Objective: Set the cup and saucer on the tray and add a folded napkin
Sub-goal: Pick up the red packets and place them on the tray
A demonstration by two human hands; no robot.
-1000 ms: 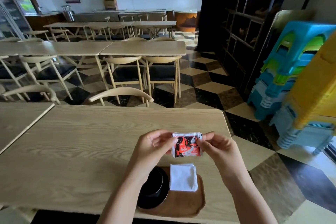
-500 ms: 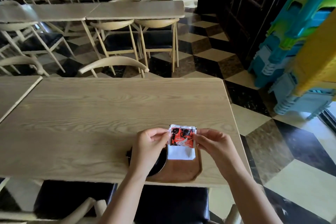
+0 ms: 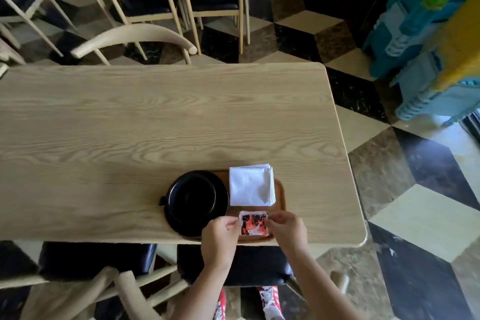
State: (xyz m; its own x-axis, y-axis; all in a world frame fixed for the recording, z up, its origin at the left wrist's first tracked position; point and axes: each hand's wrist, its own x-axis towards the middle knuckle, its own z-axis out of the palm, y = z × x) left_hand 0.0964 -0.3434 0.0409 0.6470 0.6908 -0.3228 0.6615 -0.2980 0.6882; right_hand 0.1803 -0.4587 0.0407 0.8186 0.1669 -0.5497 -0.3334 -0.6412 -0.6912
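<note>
A brown wooden tray (image 3: pixel 281 191) lies at the near edge of the light wooden table (image 3: pixel 155 125). On its left half stands a black cup on a black saucer (image 3: pixel 196 200). A folded white napkin (image 3: pixel 251 184) rests on the tray's far right part. Just in front of the napkin, low over the tray's near right corner, a small red, black and white packet (image 3: pixel 253 223) is pinched at its left edge by my left hand (image 3: pixel 220 238) and at its right edge by my right hand (image 3: pixel 285 228).
Black-cushioned wooden chairs (image 3: pixel 104 267) stand under the table's near edge, and more chairs (image 3: pixel 135 39) stand beyond the far edge. Stacked blue, green and yellow plastic stools (image 3: pixel 436 41) fill the right side. The floor is chequered tile (image 3: pixel 415 202).
The head camera has tilted down to look at the table from above. Both hands have brought the packet down and toward me, from above the napkin to the tray's near right corner.
</note>
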